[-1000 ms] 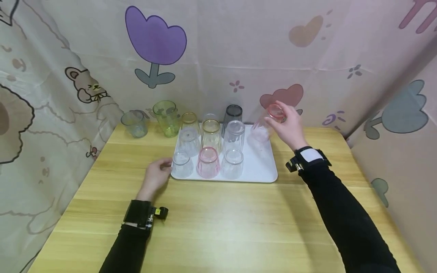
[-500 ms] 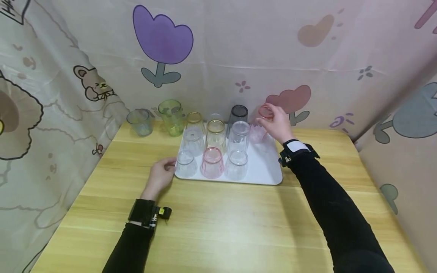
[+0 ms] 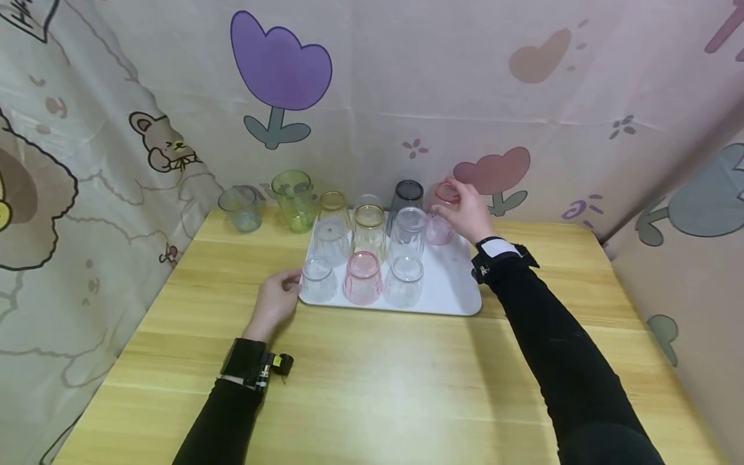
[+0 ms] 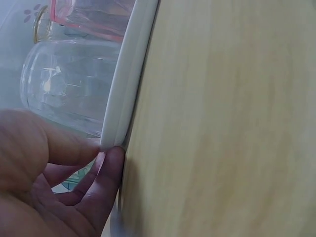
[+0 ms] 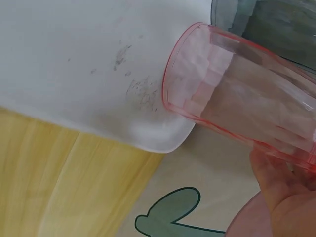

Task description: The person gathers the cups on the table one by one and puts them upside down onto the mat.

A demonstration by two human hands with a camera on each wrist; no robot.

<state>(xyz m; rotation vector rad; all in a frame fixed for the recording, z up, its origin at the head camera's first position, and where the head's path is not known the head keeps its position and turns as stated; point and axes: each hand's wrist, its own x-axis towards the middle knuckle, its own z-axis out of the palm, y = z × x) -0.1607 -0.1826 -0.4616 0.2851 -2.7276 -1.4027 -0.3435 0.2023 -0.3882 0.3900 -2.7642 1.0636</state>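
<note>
While right hand (image 3: 471, 213) grips it, pink cup (image 5: 237, 98) inverted, ribbed, translucent.

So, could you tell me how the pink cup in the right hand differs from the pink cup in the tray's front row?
The held pink cup is taller and slimmer; the front pink cup is short and squat. The right hand grips the held one by its base, at the far right corner of the white tray; the front one stands free, between two clear cups. Both are translucent pink, mouth down.
</note>
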